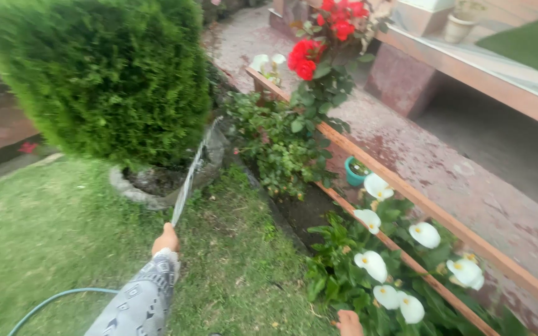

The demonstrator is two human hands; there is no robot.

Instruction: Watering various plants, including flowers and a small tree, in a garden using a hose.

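Note:
My left hand, in a grey patterned sleeve, is closed around the end of a thin green hose that trails off to the lower left over the grass. A jet of water shoots from it up toward the stone-edged soil ring at the foot of a dense round green bush. Only a small part of my right hand shows at the bottom edge, next to the white lily leaves; its fingers are cut off by the frame.
White calla lilies and low green plants fill a bed along a slanted wooden rail. Red flowers stand farther back, with a teal pot below them. A worn paved path runs on the right; lawn covers the left.

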